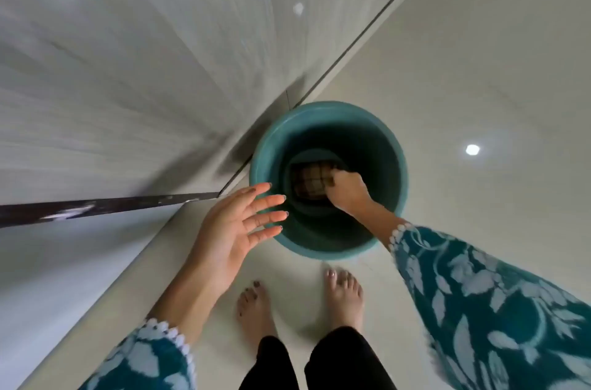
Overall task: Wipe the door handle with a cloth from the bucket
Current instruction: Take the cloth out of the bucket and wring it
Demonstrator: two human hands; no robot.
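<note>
A teal bucket [396, 166] stands on the pale tiled floor just ahead of my bare feet. At its bottom lies a dark checked cloth [310, 182]. My right hand [347, 190] reaches down inside the bucket and its fingers are closed on the cloth's right edge. My left hand [236, 230] hovers open, fingers spread, beside the bucket's left rim and apart from it. The door handle is not in view.
A grey-white door or wall panel [128, 70] rises at the left, blurred. A dark strip [112, 206] runs along its lower edge. My feet [256, 309] stand close to the bucket. Glossy floor tiles [479, 70] spread to the right.
</note>
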